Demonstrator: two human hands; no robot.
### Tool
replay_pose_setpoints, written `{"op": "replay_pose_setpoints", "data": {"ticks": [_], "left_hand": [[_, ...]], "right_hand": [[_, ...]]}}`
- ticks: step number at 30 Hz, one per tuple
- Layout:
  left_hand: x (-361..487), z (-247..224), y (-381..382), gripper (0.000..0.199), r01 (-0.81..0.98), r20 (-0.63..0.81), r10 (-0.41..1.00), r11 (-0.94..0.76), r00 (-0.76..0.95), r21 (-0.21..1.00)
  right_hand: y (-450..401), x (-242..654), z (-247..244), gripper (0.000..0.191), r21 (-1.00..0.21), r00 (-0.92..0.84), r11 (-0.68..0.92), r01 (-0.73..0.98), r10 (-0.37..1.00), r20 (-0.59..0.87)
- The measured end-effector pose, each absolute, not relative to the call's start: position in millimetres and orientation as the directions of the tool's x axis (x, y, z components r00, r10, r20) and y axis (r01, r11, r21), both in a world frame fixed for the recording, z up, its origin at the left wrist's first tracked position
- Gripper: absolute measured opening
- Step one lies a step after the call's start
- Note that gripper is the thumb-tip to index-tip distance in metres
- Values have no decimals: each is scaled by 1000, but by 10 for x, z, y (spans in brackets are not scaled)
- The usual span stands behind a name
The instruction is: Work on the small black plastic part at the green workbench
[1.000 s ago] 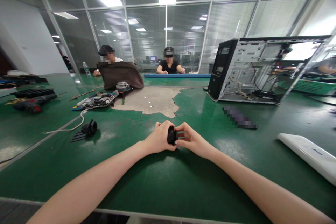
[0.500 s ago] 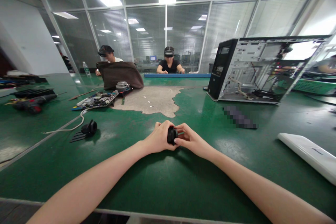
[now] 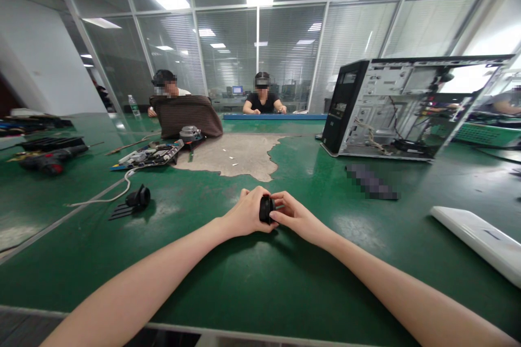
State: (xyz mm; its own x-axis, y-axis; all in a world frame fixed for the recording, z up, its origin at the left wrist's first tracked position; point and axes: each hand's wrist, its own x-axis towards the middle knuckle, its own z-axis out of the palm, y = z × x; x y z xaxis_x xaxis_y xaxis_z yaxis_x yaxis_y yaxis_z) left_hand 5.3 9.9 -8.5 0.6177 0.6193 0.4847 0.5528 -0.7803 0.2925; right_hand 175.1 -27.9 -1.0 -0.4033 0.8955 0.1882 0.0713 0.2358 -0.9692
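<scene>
Just above the green tabletop, both hands meet around a small black rounded part [image 3: 266, 209]; its exact kind is hard to make out. My left hand [image 3: 248, 211] is wrapped around its left side, covering much of it. With thumb and fingertips, my right hand [image 3: 296, 217] grips the right side of the same part. A separate black piece [image 3: 136, 199], with a round end and several flat prongs, lies on the table to the left of my hands.
At right stand an open computer case [image 3: 378, 114] and a white slab-like device [image 3: 484, 238]. A circuit board [image 3: 150, 155], white cable [image 3: 126, 181], brown cloth-covered object [image 3: 185, 114] and power drill [image 3: 52, 160] lie left. Two people sit across the green table [image 3: 228, 282].
The black part and my right thumb have shifted very slightly. Both hands keep their hold in the same place.
</scene>
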Motion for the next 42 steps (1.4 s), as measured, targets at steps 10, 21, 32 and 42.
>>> {"op": "replay_pose_setpoints", "data": {"ticks": [10, 21, 32, 42], "left_hand": [[48, -88, 105, 57, 548, 488, 610, -787, 625, 283], [47, -83, 107, 57, 563, 470, 615, -782, 633, 266], [49, -79, 104, 55, 548, 476, 612, -787, 632, 284], [51, -85, 109, 55, 560, 477, 620, -779, 623, 281]], "right_hand": [[-290, 1734, 15, 24, -951, -346, 300, 71, 902, 259], [-292, 1797, -10, 34, -952, -451, 307, 10, 851, 270], [-258, 1744, -38, 26, -951, -361, 280, 132, 907, 217], [-316, 1749, -9, 21, -942, -378, 326, 78, 884, 274]]}}
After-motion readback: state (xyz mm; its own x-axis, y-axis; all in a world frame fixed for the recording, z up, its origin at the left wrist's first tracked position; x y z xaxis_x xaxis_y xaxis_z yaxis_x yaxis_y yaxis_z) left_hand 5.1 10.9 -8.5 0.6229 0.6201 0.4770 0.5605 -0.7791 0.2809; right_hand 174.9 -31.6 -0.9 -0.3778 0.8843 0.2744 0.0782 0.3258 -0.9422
